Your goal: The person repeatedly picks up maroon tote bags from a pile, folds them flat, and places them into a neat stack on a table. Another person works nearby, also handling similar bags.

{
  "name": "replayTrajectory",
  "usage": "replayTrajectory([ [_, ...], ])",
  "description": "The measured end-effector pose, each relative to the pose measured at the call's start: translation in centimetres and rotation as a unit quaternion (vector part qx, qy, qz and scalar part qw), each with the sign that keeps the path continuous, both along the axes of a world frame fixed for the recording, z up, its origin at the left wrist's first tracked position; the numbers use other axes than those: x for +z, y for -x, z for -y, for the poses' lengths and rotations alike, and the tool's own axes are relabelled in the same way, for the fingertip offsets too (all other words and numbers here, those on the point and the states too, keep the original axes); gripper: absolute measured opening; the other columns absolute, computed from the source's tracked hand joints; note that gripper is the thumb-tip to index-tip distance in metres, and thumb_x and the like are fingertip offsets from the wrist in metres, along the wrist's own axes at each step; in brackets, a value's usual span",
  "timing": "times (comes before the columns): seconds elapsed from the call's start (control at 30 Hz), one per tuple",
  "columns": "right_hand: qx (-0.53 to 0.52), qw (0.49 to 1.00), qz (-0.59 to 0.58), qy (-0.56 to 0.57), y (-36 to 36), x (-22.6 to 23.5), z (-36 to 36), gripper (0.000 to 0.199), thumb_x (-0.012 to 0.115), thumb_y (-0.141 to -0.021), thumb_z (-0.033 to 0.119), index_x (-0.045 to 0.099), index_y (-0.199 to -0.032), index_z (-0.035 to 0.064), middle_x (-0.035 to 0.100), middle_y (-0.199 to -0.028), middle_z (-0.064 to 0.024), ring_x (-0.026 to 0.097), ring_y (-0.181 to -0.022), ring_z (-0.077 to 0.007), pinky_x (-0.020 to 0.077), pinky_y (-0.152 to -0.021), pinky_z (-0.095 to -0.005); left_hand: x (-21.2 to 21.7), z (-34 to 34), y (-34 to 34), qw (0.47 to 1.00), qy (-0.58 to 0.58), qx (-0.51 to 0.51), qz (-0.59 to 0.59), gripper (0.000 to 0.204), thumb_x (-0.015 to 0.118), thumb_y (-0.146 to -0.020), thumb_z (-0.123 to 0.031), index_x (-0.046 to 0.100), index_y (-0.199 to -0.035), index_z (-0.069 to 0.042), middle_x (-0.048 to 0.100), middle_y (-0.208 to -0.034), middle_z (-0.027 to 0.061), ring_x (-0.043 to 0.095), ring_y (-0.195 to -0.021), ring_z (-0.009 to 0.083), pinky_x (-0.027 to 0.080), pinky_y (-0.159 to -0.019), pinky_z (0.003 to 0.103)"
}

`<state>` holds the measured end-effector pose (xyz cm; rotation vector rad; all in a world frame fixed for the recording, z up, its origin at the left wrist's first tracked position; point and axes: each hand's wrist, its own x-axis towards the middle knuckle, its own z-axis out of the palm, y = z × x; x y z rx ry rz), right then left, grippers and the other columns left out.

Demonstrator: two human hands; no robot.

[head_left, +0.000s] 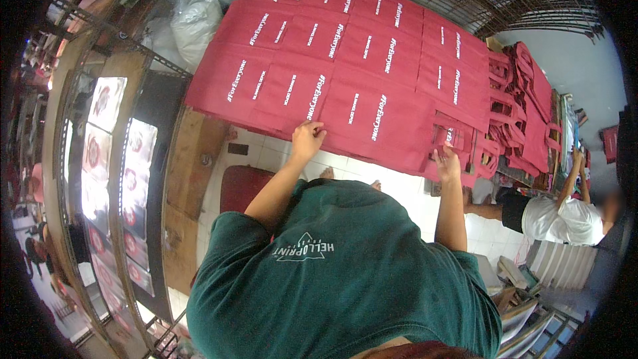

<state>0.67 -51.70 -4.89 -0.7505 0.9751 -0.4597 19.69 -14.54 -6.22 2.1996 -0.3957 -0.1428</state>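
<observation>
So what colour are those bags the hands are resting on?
The fabric bags are deep red with white lettering, clearest in the head view.

rack of printed sheets (109, 159) far left of red stool | red stool (240, 186) on white tiled floor (405, 189) | white sacks (195, 21) well beyond stool | co-worker in white shirt (565, 216) far right of stool

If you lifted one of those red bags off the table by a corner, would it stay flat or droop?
The red bag under the left hand would probably droop: it lies thin and flat like cloth, and the loose bags heaped at the table's right end sag and fold. It is likely light, being thin. It seems unlikely to slide freely, since overlapping bags lie in tidy rows.
</observation>
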Motion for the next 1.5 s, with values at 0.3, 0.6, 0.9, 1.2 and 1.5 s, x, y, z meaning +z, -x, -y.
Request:
replayTrajectory([
  [0.3, -0.018, 1.000, 0.010, 0.012, -0.3, 0.7, -1.4, 0.021, 0.054, -0.083, 0.003, 0.054, -0.104, 0.0045, 0.046, -0.105, -0.0075, 0.046, -0.097, -0.0199, 0.0476, -0.087, -0.0336, 0.4, -0.3, -0.5, 1.000, 0.003, -0.004, -0.012, 0.028, 0.070, -0.071, -0.016, 0.065, -0.094, -0.002, 0.062, -0.087, 0.0157, 0.063, -0.073, 0.0265, 0.050, -0.068, 0.035],
  [0.6, 0.004, 0.999, 0.032, 0.016, 0.3, -2.0, -0.4, 0.027, 0.051, -0.083, 0.001, 0.052, -0.110, 0.0037, 0.047, -0.104, -0.0061, 0.049, -0.095, -0.0201, 0.0476, -0.088, -0.0372, 0.5, -0.4, -0.6, 1.000, -0.001, 0.011, 0.002, 0.026, 0.071, -0.069, -0.017, 0.066, -0.090, -0.002, 0.063, -0.082, 0.0137, 0.062, -0.072, 0.0250, 0.050, -0.066, 0.035],
  [0.9, -0.012, 0.999, 0.031, 0.017, -0.4, -0.4, -1.6, 0.029, 0.049, -0.084, 0.001, 0.050, -0.113, 0.0040, 0.045, -0.100, -0.0055, 0.048, -0.096, -0.0189, 0.0436, -0.093, -0.0390, -0.3, -0.5, -0.8, 1.000, -0.025, -0.003, 0.019, 0.022, 0.071, -0.070, -0.015, 0.065, -0.086, -0.001, 0.061, -0.084, 0.0135, 0.063, -0.071, 0.0251, 0.051, -0.066, 0.034],
  [1.2, 0.000, 0.998, 0.050, 0.023, -0.7, -1.0, -1.2, 0.027, 0.043, -0.086, 0.001, 0.051, -0.112, 0.0034, 0.046, -0.097, -0.0051, 0.049, -0.096, -0.0194, 0.0445, -0.094, -0.0386, -0.2, -0.3, -0.6, 0.999, -0.019, 0.005, 0.042, 0.021, 0.071, -0.070, -0.015, 0.065, -0.085, -0.001, 0.061, -0.081, 0.0129, 0.062, -0.068, 0.0241, 0.049, -0.063, 0.034],
  [1.5, -0.100, 0.995, -0.015, -0.024, 0.1, -3.5, 0.4, 0.034, 0.046, -0.086, 0.003, 0.038, -0.119, 0.0041, 0.048, -0.097, -0.0118, 0.049, -0.096, -0.0233, 0.0483, -0.087, -0.0442, -0.5, 0.4, -0.7, 0.998, -0.022, 0.008, 0.052, 0.024, 0.072, -0.070, -0.014, 0.064, -0.086, 0.001, 0.060, -0.079, 0.0135, 0.062, -0.068, 0.0238, 0.049, -0.061, 0.033],
])
